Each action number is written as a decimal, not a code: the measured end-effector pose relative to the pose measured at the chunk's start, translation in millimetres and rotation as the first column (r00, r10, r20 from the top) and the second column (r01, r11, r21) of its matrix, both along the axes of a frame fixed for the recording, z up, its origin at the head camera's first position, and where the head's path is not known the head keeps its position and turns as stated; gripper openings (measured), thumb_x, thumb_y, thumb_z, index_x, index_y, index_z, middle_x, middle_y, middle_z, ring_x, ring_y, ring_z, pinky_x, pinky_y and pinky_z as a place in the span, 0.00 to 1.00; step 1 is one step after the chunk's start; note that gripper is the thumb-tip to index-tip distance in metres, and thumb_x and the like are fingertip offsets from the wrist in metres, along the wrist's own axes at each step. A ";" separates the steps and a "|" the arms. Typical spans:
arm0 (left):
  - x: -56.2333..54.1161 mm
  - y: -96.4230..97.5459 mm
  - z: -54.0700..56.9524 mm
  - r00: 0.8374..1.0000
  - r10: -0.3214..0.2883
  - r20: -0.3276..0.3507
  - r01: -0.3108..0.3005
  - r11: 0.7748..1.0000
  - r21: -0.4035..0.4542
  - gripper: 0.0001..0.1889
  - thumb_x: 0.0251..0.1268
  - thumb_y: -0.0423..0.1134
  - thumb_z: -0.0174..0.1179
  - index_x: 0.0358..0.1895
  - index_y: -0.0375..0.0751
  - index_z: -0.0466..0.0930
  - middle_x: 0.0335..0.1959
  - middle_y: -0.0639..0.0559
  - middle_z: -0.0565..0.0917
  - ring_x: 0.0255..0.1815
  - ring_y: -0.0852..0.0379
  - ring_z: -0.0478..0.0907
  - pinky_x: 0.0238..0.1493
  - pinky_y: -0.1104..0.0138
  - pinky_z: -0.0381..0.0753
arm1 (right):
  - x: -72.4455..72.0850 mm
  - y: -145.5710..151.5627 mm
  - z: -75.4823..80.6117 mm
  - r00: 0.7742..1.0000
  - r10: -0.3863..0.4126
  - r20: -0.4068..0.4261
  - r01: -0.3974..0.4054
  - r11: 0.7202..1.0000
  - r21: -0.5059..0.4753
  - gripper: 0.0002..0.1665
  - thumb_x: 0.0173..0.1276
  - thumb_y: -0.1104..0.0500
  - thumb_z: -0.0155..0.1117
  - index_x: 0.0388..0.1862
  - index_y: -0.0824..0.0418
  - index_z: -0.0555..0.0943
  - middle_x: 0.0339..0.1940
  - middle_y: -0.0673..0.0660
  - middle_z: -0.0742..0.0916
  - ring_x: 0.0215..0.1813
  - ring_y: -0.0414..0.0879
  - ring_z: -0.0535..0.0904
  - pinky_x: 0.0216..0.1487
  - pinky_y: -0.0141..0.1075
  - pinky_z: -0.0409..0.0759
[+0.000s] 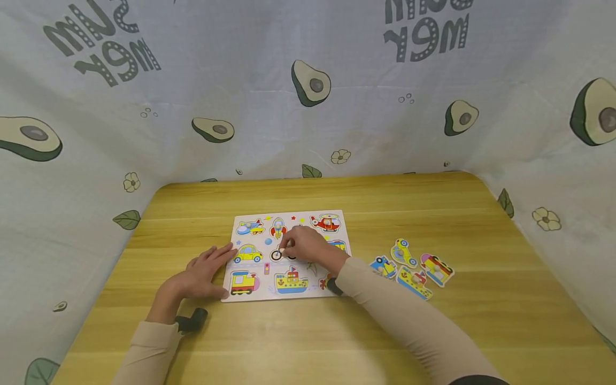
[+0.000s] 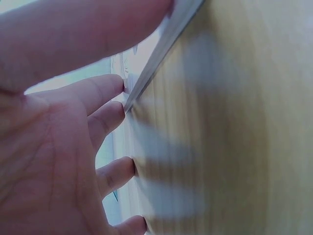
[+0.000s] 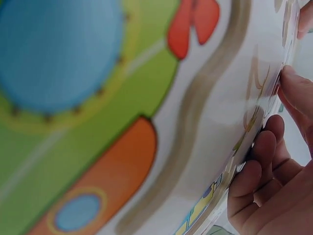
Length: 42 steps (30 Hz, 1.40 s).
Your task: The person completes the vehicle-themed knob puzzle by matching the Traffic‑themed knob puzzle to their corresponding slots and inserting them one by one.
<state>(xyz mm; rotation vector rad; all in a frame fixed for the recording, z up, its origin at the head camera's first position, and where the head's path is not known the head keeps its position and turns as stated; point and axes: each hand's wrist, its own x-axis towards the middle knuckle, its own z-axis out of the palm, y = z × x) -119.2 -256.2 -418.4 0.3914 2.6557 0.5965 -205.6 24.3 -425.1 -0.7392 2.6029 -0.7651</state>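
Note:
A white puzzle board [image 1: 267, 290] with vehicle pictures lies flat on the table. My left hand [image 1: 204, 275] rests at its left edge with fingers spread; in the left wrist view the thumb and some fingertips meet the board's side. Over the middle of the board, my right hand [image 1: 310, 246] pinches a small pale knob on a two-wheeled puzzle piece [image 1: 276, 256] with dark wheels. The hand covers much of that piece, so whether it sits fully in its recess cannot be told. In the right wrist view the other right fingers [image 3: 266, 147] curl close to the board surface.
Right of the board lie loose pieces: a yellow scooter [image 1: 403, 252], a blue vehicle [image 1: 383, 266], a ship [image 1: 414, 283] and a train [image 1: 437, 269]. The right forearm crosses the board's lower right corner. A white printed cloth [image 1: 269, 139] surrounds the wooden table [image 1: 289, 342].

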 end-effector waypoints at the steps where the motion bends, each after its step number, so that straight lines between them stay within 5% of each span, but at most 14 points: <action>1: -0.4 0.1 -0.3 1.000 -0.001 -0.001 0.001 1.000 0.000 0.52 0.47 0.47 0.74 0.78 0.47 0.57 0.81 0.43 0.54 0.78 0.27 0.46 0.70 0.27 0.46 | 0.0 0.6 0.1 1.000 0.004 -0.001 -0.004 1.000 0.000 0.03 0.66 0.57 0.69 0.36 0.50 0.89 0.30 0.47 0.85 0.36 0.41 0.74 0.37 0.31 0.72; 7: -2.1 1.2 -3.8 1.000 -0.019 0.003 0.019 1.000 0.002 0.51 0.48 0.47 0.73 0.78 0.46 0.56 0.81 0.42 0.53 0.78 0.26 0.45 0.69 0.26 0.46 | 2.6 11.1 1.4 0.997 0.075 -0.020 -0.074 0.996 0.048 0.12 0.66 0.58 0.68 0.48 0.51 0.88 0.33 0.51 0.82 0.36 0.42 0.70 0.38 0.31 0.68; 13: -1.7 4.3 -5.1 1.000 -0.025 0.005 0.025 1.000 0.012 0.51 0.48 0.47 0.73 0.78 0.46 0.56 0.81 0.42 0.53 0.78 0.26 0.45 0.69 0.26 0.46 | 14.6 36.9 11.1 0.975 0.216 -0.045 -0.210 0.971 0.110 0.27 0.66 0.56 0.68 0.65 0.55 0.79 0.50 0.54 0.84 0.46 0.44 0.74 0.51 0.36 0.75; 20: 1.3 4.4 -1.8 1.000 -0.005 0.014 0.005 1.000 -0.001 0.52 0.48 0.46 0.74 0.78 0.47 0.56 0.81 0.43 0.53 0.78 0.28 0.46 0.70 0.27 0.46 | 26.6 89.3 24.2 0.944 0.280 -0.177 -0.273 0.960 0.061 0.18 0.69 0.55 0.65 0.55 0.58 0.84 0.55 0.54 0.85 0.59 0.51 0.78 0.63 0.48 0.76; 32: 2.7 3.5 6.3 1.000 -0.019 -0.009 0.019 0.999 -0.040 0.51 0.47 0.46 0.74 0.78 0.46 0.57 0.81 0.42 0.54 0.77 0.27 0.48 0.68 0.26 0.51 | 7.0 206.8 40.1 0.971 0.099 -0.217 -0.071 0.989 0.132 0.15 0.67 0.63 0.65 0.51 0.64 0.84 0.49 0.60 0.86 0.52 0.57 0.81 0.56 0.53 0.80; 37: 0.5 4.2 6.7 0.999 -0.036 -0.007 0.036 0.998 -0.043 0.50 0.48 0.47 0.73 0.77 0.46 0.58 0.81 0.42 0.53 0.77 0.27 0.48 0.67 0.25 0.52 | 3.6 242.6 35.4 0.993 -0.012 -0.113 0.021 0.997 0.080 0.16 0.66 0.68 0.61 0.52 0.64 0.84 0.50 0.62 0.86 0.50 0.55 0.81 0.50 0.49 0.82; 42: -2.3 4.2 4.2 0.999 -0.041 -0.016 0.040 0.998 -0.056 0.50 0.48 0.47 0.73 0.77 0.48 0.59 0.81 0.43 0.53 0.77 0.27 0.50 0.65 0.25 0.53 | 4.3 252.4 21.0 0.996 -0.001 -0.085 0.009 0.995 0.099 0.17 0.62 0.70 0.61 0.46 0.57 0.87 0.52 0.64 0.82 0.50 0.55 0.78 0.44 0.42 0.80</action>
